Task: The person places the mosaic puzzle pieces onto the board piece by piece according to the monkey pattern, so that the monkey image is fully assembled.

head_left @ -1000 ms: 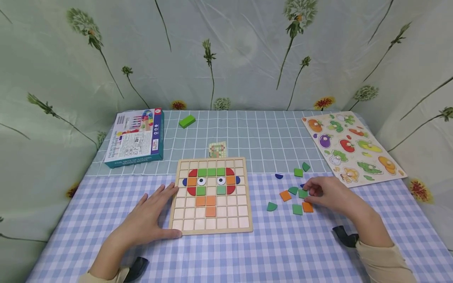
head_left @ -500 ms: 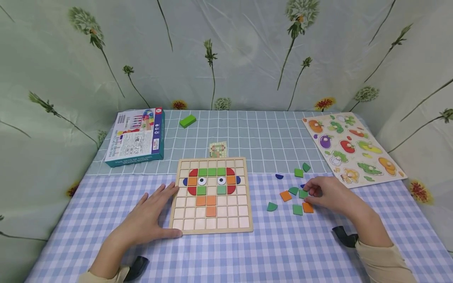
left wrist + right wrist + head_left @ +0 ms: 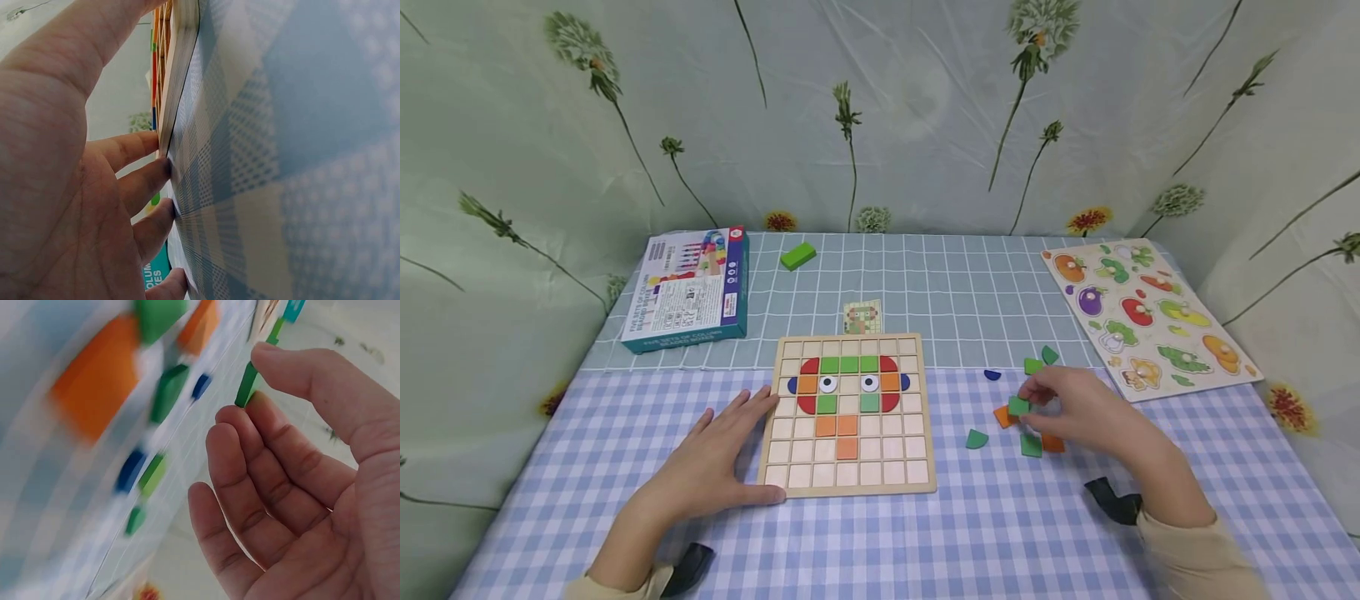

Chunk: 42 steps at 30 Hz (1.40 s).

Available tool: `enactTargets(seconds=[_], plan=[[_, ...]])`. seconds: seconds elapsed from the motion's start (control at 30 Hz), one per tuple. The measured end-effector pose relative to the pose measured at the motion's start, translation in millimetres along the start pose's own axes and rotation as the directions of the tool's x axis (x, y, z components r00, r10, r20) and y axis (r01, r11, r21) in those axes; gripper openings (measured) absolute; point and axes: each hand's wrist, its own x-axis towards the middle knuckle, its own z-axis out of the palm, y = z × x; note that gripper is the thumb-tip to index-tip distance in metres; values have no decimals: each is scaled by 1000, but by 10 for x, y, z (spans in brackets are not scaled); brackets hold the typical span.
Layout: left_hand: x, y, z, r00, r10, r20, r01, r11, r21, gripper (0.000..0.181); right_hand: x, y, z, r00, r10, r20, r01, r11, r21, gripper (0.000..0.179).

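Observation:
My left hand (image 3: 707,467) lies spread at the left side of the wooden grid board (image 3: 893,472), fingertips and thumb touching its edge. Red, green, orange and blue tiles and two eye pieces form a face on the board. Between thumb and fingertips, my right hand (image 3: 1086,410) pinches a green square tile (image 3: 1018,406), held above the loose pieces; in the right wrist view the tile (image 3: 247,383) appears edge-on. Around that hand lie an orange square (image 3: 1003,417), a green square (image 3: 1031,446), a green quarter-round (image 3: 976,439) and a dark blue half-round (image 3: 992,375). Some pieces are partly hidden under the hand.
A small picture card (image 3: 862,317) stands behind the board. Further back are a teal-sided box (image 3: 681,292) at the left and a green block (image 3: 797,256). At the right lies a vegetable puzzle board (image 3: 1150,312). Checked cloth (image 3: 880,550) covers the near table.
The right hand has lifted the green square tile off the cloth and moved a little left with it. The left hand has stayed at the board's edge.

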Motion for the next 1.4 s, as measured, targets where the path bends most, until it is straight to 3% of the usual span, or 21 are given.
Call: enactTargets(seconds=[0.33, 0.7, 1.0, 1.4], plan=[[0, -4, -5, 1000, 6, -2, -6, 1000, 0, 127, 328, -525, 235, 985, -172, -14, 172, 984, 45, 17], [-4, -7, -20, 1000, 9, -1, -9, 1000, -8, 127, 667, -1140, 667, 917, -399, -25, 400, 916, 42, 16], [3, -3, -28, 1000, 6, 5, -6, 1000, -14, 127, 804, -1525, 944, 926, -372, 65, 370, 928, 45, 15], [12, -14, -22, 1000, 12, 10, -12, 1000, -9, 127, 866, -1689, 1093, 918, -383, 98, 389, 920, -48, 13]])
